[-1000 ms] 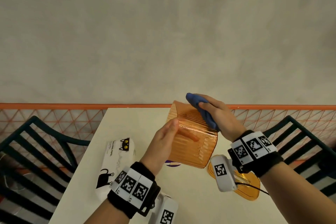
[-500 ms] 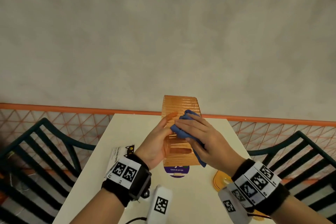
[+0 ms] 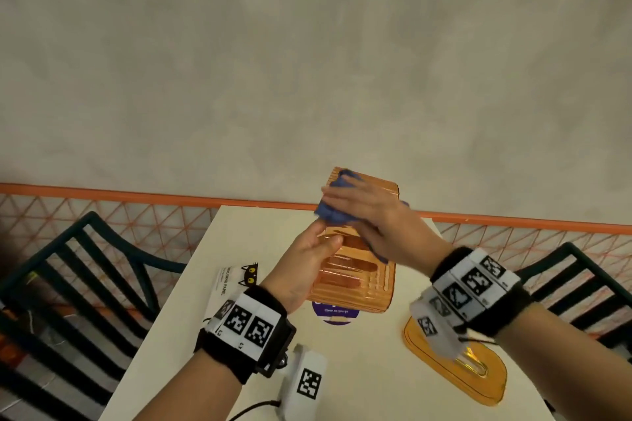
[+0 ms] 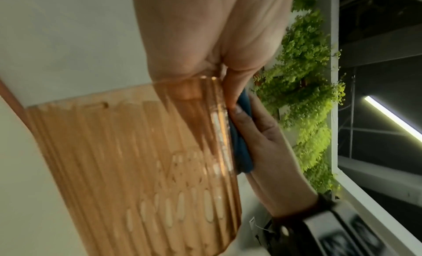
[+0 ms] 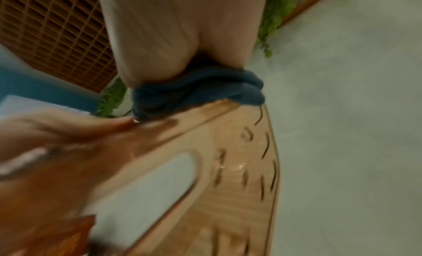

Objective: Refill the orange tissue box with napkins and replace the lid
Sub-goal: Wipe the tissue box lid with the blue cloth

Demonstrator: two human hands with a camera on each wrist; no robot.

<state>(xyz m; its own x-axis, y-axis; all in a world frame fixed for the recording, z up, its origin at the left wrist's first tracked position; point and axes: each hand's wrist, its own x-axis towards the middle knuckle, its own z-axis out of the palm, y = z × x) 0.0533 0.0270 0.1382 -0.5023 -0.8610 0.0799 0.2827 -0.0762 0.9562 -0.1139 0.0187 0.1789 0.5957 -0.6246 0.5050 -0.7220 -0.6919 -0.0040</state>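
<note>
My left hand grips the ribbed, see-through orange tissue box by its left side and holds it above the table, with several fingers showing through the wall. My right hand holds a bunched blue cloth against the far end of the box. In the left wrist view the cloth sits between that hand and the box. The right wrist view is blurred and shows the cloth on the box edge. The orange lid lies flat on the table at right. A white napkin pack with a cat print lies at left.
The white table carries a round purple sticker under the box. Dark slatted chairs stand at the left and right. An orange mesh railing runs behind the table, with a grey wall beyond it.
The box has turned from tilted sideways to pointing away from me. My right hand has slid the blue cloth over it, from the middle to the far end.
</note>
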